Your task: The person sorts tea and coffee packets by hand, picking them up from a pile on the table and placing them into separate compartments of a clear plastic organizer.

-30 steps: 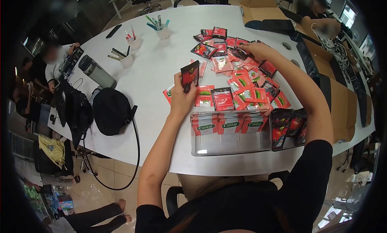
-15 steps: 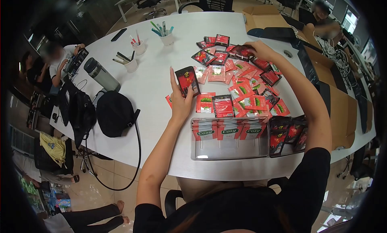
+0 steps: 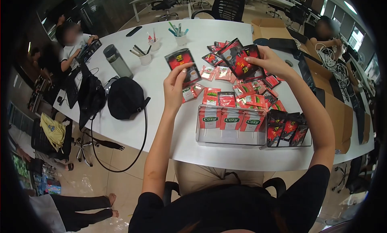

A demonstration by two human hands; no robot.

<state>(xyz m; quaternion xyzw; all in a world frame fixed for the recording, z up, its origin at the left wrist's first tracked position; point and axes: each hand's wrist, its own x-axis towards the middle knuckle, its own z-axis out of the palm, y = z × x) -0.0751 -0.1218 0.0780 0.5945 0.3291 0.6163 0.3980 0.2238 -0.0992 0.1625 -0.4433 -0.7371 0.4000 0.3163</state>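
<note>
Above the table, my left hand pinches a black-and-red coffee sachet, which is tilted. My right hand grips several black-and-red coffee sachets, fanned out in front of the pile. Beneath and behind them lie loose pink-red sachets mixed with dark ones. Nearer my body, a clear plastic box carries upright pink-and-white "Cozy" sachets along its back. Beside it on the right, another clear box contains upright black-and-red sachets.
To the left are a black cap, a black bag and a grey bottle. Cups of pens stand at the back. Open cardboard boxes and white cables occupy the right side. People sit at both sides.
My right hand has come up from the pile, nearer my left hand, with several black-and-red sachets in its grip. The sachet in my left hand has tilted. The camera view has shifted.
</note>
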